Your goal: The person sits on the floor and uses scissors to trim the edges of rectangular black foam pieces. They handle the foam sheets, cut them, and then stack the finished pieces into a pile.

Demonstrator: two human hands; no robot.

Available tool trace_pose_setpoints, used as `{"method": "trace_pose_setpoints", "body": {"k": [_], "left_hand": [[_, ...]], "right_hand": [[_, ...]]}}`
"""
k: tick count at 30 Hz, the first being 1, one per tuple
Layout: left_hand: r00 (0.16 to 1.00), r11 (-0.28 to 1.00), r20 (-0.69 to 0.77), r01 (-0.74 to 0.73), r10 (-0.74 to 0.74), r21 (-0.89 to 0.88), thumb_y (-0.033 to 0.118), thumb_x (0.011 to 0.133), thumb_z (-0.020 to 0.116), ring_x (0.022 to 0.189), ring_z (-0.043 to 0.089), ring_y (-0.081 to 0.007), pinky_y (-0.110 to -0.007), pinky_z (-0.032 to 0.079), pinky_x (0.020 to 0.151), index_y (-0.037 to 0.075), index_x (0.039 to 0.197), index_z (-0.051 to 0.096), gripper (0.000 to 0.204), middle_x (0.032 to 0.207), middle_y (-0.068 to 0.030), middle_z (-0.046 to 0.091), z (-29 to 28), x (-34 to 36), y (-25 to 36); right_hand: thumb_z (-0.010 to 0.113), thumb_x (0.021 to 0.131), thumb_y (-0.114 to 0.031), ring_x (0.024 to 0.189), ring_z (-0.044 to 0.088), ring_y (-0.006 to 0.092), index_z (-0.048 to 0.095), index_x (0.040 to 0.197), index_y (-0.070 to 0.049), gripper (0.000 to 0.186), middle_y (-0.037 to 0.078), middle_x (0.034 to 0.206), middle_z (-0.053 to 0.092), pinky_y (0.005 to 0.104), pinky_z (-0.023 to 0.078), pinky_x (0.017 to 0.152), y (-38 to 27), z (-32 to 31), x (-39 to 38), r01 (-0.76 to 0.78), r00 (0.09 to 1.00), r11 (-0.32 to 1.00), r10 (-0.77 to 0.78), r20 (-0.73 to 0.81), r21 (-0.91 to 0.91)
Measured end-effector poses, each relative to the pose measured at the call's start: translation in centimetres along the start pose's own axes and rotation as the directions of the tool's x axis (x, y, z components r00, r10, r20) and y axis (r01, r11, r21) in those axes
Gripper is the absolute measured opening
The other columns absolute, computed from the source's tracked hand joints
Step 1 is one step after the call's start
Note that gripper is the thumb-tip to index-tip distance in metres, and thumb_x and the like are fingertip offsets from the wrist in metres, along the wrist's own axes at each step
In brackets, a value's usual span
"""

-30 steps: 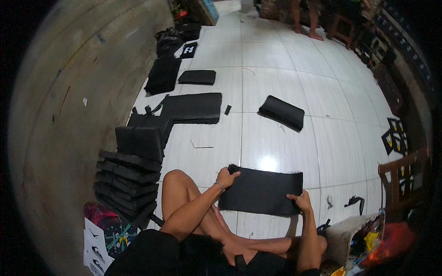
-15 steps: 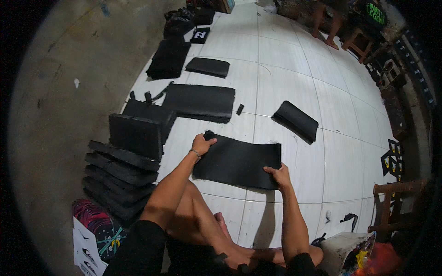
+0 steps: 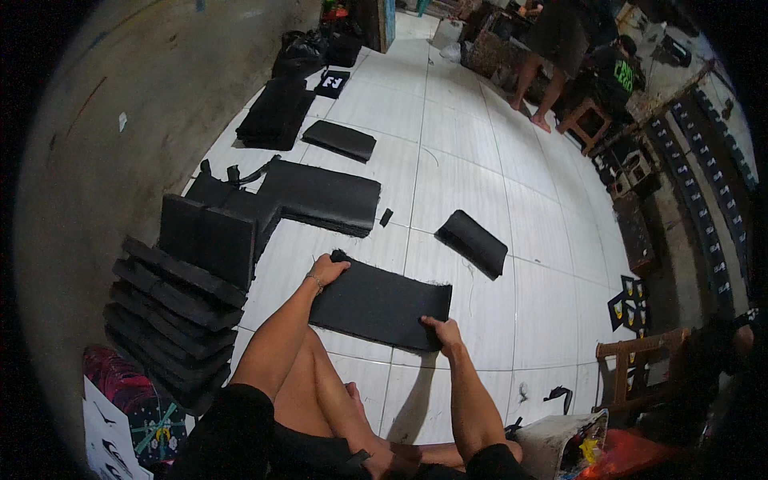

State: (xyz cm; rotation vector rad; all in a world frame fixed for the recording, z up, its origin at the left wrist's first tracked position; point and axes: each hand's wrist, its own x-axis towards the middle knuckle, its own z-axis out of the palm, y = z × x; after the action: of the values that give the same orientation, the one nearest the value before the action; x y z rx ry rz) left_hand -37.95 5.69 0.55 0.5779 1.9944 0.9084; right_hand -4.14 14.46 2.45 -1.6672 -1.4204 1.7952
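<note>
Between my two hands is a black rectangular fabric piece [image 3: 380, 302] with frayed edges, spread out above the tiled floor. My left hand [image 3: 329, 270] grips its far left corner, thumb on top. At the lower right edge my right hand [image 3: 443, 333] pinches it, thumb on top and the other fingers underneath. Beyond it lies a wide stack of black fabric pieces [image 3: 324, 194]. A smaller folded black piece [image 3: 472, 243] rests on the tiles to the right, and a tiny black scrap [image 3: 386, 217] is near the wide stack.
Thick black slabs [image 3: 172, 324] pile up at my left. Farther off are more black stacks [image 3: 276, 114] and a black plastic bag [image 3: 300, 54]. A wooden stool [image 3: 640, 364] and a pale container [image 3: 560, 442] stand at right. Two people are at the far right, one standing [image 3: 552, 56].
My view has tilted up and turned right, showing more of the far room. Both hands keep their grip on the fabric piece, which stays spread out.
</note>
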Motion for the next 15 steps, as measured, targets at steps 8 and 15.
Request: {"method": "trace_pose_setpoints", "body": {"k": [8,15], "left_hand": [[0.989,0.978,0.094,-0.125,0.110,0.168,0.037,0.080,0.065,0.107,0.059,-0.0357,-0.039,0.046,0.093,-0.008,0.115,0.056,0.057,0.115,-0.0264,0.060,0.9,0.4,-1.4],[0.981,0.922,0.115,-0.184,0.154,0.339,0.036,0.084,0.064,0.108,0.058,-0.0372,-0.040,0.045,0.094,-0.008,0.116,0.054,0.055,0.116,-0.0271,0.059,2.7,-0.1,0.0]], "right_hand": [[0.074,0.078,-0.019,0.086,0.064,0.0259,0.059,0.108,0.005,0.041,0.015,0.103,0.064,0.0379,0.053,0.079,5.3,0.7,-4.4,-0.208,0.978,0.928,0.195,0.072,0.309],[0.070,0.082,-0.027,0.098,0.061,0.0272,0.057,0.116,0.002,0.046,0.012,0.111,0.062,0.0409,0.050,0.088,7.1,-1.0,-5.4,-0.332,0.940,0.834,0.257,0.223,0.441]]}}
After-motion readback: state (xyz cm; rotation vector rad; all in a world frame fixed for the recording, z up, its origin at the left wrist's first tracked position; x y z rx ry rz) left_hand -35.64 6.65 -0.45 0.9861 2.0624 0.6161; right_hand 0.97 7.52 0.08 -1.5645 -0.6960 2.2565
